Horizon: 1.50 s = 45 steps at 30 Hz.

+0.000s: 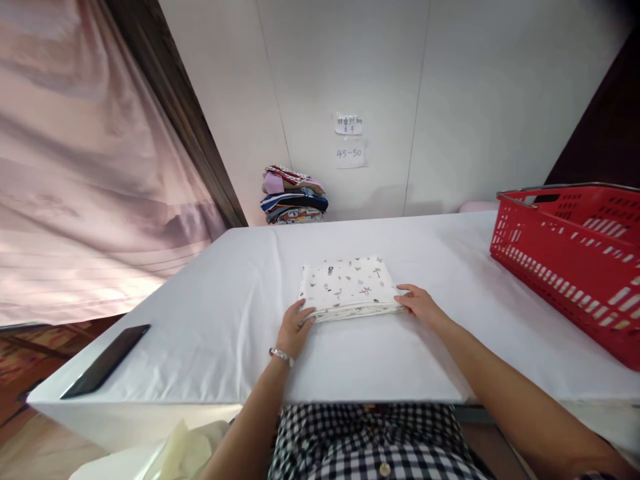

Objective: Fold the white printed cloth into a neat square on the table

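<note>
A white folded cloth (345,283) printed with small palm trees, leaves and other motifs lies flat in the middle of the white-covered table (225,293). Several layers show along its near edge. My left hand (295,328), with a silver bracelet on the wrist, grips the cloth's near left corner between thumb and fingers. At the near right corner, my right hand (416,303) pinches the edge, its thumb and fingertips closed on the fabric. The undersides of the cloth's corners are hidden.
A red plastic basket (565,267) with a metal handle stands at the table's right. A dark flat object (107,360) lies at the left edge. Behind the table are a pile of folded fabrics (294,197) and paper notes (351,153) on the wall. A pink curtain (90,167) hangs left.
</note>
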{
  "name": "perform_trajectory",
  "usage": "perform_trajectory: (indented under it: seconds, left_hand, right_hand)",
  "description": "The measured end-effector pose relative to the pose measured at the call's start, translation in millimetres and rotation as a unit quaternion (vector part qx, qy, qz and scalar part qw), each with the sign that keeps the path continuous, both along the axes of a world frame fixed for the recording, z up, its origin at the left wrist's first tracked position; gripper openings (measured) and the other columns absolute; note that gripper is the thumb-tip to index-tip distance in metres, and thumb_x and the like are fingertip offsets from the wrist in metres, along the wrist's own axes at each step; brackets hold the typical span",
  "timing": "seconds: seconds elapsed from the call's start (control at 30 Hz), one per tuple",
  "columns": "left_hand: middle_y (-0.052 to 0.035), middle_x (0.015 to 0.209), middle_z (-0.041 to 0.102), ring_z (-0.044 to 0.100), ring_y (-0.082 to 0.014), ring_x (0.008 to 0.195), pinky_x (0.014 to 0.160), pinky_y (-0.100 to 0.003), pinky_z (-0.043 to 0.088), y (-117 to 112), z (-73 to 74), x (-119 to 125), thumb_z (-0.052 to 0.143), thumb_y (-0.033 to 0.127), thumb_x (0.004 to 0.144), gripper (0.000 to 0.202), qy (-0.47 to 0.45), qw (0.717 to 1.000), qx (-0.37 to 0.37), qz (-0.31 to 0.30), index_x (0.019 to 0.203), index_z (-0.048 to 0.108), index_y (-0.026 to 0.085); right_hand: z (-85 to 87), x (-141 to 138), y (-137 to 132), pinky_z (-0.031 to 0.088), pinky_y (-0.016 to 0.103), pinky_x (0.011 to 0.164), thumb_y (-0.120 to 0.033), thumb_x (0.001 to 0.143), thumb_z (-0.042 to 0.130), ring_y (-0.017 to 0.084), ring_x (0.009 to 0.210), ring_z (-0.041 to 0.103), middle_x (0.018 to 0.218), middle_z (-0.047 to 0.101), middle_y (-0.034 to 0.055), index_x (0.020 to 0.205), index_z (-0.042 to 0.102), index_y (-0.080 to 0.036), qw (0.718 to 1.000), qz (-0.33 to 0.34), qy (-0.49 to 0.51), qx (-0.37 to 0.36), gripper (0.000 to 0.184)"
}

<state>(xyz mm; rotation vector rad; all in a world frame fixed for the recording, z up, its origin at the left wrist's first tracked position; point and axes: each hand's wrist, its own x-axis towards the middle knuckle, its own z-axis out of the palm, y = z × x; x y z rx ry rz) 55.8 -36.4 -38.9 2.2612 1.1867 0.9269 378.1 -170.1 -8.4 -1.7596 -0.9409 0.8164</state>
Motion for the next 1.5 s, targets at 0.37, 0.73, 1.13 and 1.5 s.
perform_trajectory:
  seconds: [0.37, 0.73, 1.13, 1.5]
  left_hand:
    - [-0.0026, 0.127, 0.049, 0.045, -0.0215, 0.119, 0.102, -0.038, 0.039, -1, 0.4, -3, 0.054, 0.036, 0.079, 0.026, -0.011, 1.000, -0.013, -0.009, 0.100, 0.066, 0.026]
    - [-0.0019, 0.127, 0.049, 0.047, -0.0224, 0.117, 0.090, -0.036, 0.050, -3, 5.8, -2, 0.054, 0.040, 0.077, 0.028, -0.023, 0.999, -0.042, -0.007, 0.098, 0.067, 0.027]
    - [-0.0028, 0.128, 0.048, 0.048, -0.0218, 0.115, 0.081, -0.031, 0.053, -4, 4.8, -2, 0.054, 0.039, 0.076, 0.029, -0.033, 0.998, -0.058, -0.008, 0.098, 0.067, 0.027]
    - [-0.0025, 0.126, 0.050, 0.048, -0.0217, 0.116, 0.085, -0.032, 0.052, -3, 2.9, -3, 0.052, 0.039, 0.079, 0.027, -0.024, 0.999, -0.015, -0.021, 0.099, 0.066, 0.027]
  right_hand:
    - [9.4, 8, 5, 0.036, 0.021, 0.045, -0.031, 0.075, 0.059, 0.009, 0.045, 0.055, 0.067, 0.067, 0.0008, 0.125, 0.047, -0.017, 0.987, 0.024, -0.077, -0.140, 0.053]
    - [23.1, 2, 9, 0.035, 0.020, 0.046, -0.032, 0.074, 0.061, 0.010, 0.046, 0.055, 0.056, 0.062, -0.0010, 0.119, 0.052, -0.016, 0.987, 0.012, -0.076, -0.139, 0.049]
    - [29.4, -5, 4, 0.033, 0.018, 0.040, -0.030, 0.076, 0.059, 0.008, 0.047, 0.049, 0.058, 0.055, -0.0026, 0.113, 0.053, -0.016, 0.996, 0.015, 0.084, -0.030, 0.041]
    - [31.9, -4, 2, 0.043, 0.022, 0.041, -0.033, 0.074, 0.064, 0.013, 0.047, 0.058, 0.066, 0.065, 0.0029, 0.132, 0.036, -0.015, 0.986, 0.021, 0.061, -0.152, 0.067]
